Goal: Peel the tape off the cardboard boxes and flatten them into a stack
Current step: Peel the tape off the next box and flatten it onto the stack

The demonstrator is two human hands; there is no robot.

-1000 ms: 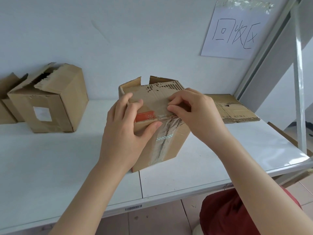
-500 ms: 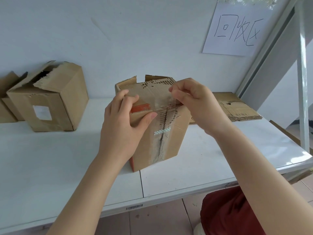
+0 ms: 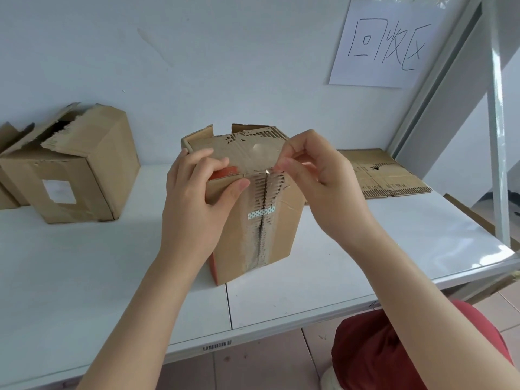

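While the left hand [image 3: 194, 204] grips the upper front edge of the centre box [image 3: 278, 235], fingers laid on the top face and thumb pressed against the front face, the right hand [image 3: 323, 181] pinches the clear tape [image 3: 260, 150] between thumb and fingertips just above the same edge.

Head view, centre of frame:
- The centre box stands upright on the white tabletop [image 3: 84, 263], near its front edge.
- The clear tape runs from the pinch across the top face as a glossy film.
- The front seam shows torn corrugation; a small patterned tape strip [image 3: 261, 213] crosses it.
- Two rear flaps stand up behind the top face. The interior is hidden; contents cannot be determined.

Head view, left of frame:
- The second box [image 3: 84, 175] rests on the tabletop against the wall, well apart from the centre box.
- Its torn top flaps are raised. The opening is dark; contents cannot be determined.
- A white label [image 3: 59, 191] sits on its front face.
- The third box [image 3: 7, 181] touches it at the frame edge, only partly in view.

Head view, right of frame:
- Flattened cardboard [image 3: 388, 175] lies flat on the tabletop behind the right hand.
- A handwritten paper sign [image 3: 380, 43] hangs on the wall, upper right.
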